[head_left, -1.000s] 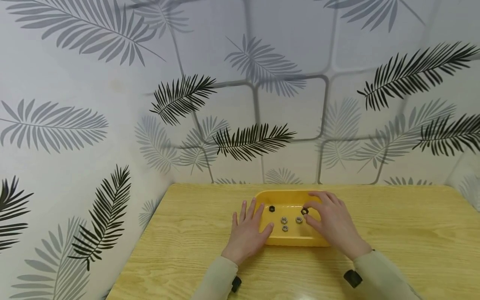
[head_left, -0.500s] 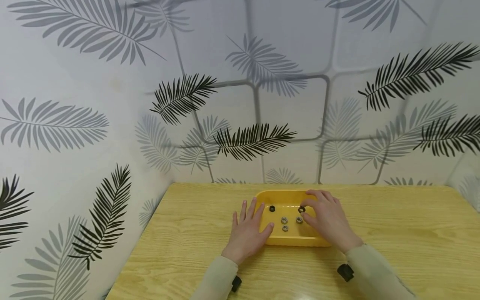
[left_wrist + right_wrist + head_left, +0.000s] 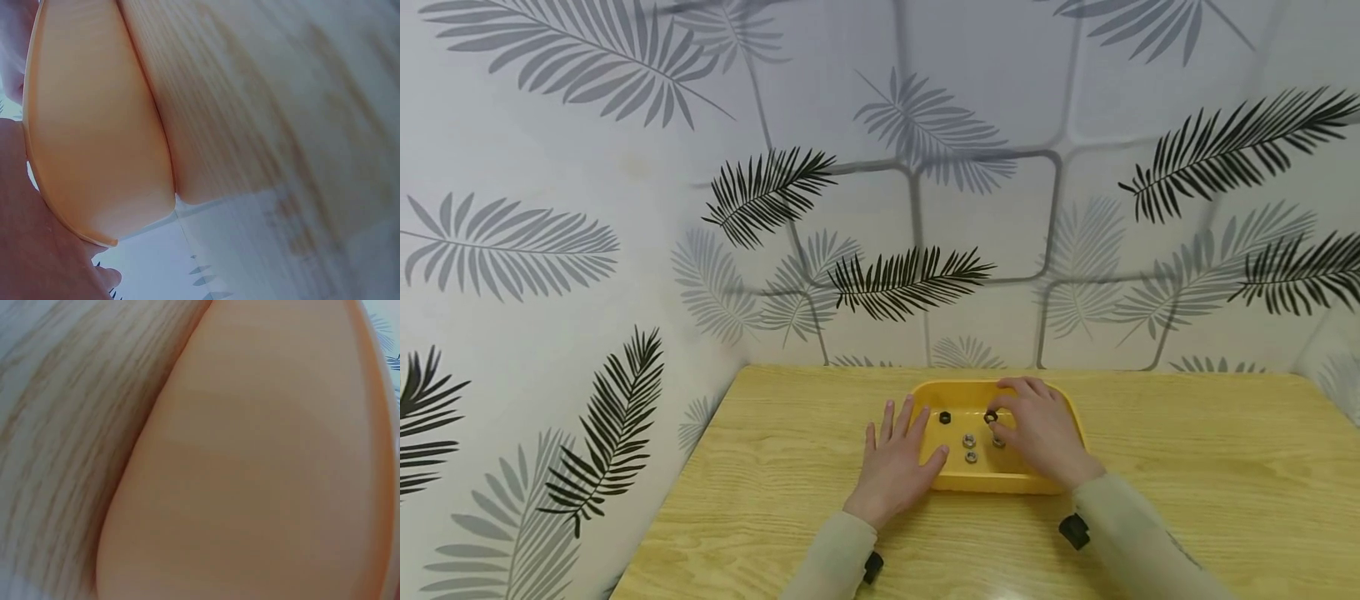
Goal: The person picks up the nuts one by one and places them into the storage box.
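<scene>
A yellow tray (image 3: 1000, 483) stands on the table, with its outer wall (image 3: 100, 125) filling much of the left wrist view. My left hand (image 3: 897, 467) rests on the tray's left rim, fingers spread and straight. Over the right half of the tray, my right hand (image 3: 1041, 429) pinches a black nut (image 3: 991, 416) between thumb and fingertips. Inside at the back left lies another black nut (image 3: 945, 417). Two silver nuts, a rear one (image 3: 969, 441) and a front one (image 3: 972, 457), lie near the middle. A third silver nut (image 3: 998, 442) is partly hidden by my right thumb.
The wooden table (image 3: 760, 467) extends to both sides of the tray. A wall (image 3: 880, 208) with a leaf pattern rises behind its back edge. A dark wrist device (image 3: 1074, 531) sits at the right sleeve.
My right hand has moved to the left across the tray, carrying the black nut with it. The left hand stays on the rim, and the other nuts lie where they were.
</scene>
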### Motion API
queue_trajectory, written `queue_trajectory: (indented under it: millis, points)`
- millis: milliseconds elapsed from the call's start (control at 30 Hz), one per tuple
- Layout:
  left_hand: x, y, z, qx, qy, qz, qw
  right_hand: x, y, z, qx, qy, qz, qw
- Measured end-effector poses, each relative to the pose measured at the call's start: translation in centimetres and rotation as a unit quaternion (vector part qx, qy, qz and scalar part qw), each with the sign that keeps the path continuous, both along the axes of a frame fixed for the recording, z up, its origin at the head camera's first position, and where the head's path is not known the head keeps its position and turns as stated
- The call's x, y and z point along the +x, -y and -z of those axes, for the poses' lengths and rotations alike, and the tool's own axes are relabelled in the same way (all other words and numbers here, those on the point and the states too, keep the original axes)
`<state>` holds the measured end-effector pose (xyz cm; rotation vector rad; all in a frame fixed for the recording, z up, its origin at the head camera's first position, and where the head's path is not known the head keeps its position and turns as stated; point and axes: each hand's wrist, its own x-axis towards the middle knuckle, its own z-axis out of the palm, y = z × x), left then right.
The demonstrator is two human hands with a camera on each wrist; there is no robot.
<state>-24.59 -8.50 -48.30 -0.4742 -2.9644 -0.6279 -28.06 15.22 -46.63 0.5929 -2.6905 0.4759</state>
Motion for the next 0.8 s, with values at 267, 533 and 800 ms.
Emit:
queue_trajectory:
  millis: [267,533,800]
  points:
    - [-0.04,-0.08,0.12,-0.008,0.004,-0.002,1.0000,-0.14,0.09,0.22,0.008,0.025,0.005,1.000]
    - [0.11,-0.25,0.13,0.002,0.007,0.003,1.0000,-0.05,0.37,0.69,0.018,0.047,0.004,0.999]
    - [-0.02,-0.07,0.13,-0.007,-0.005,0.002,1.0000,0.35,0.30,0.34,0.021,0.044,0.002,0.999]
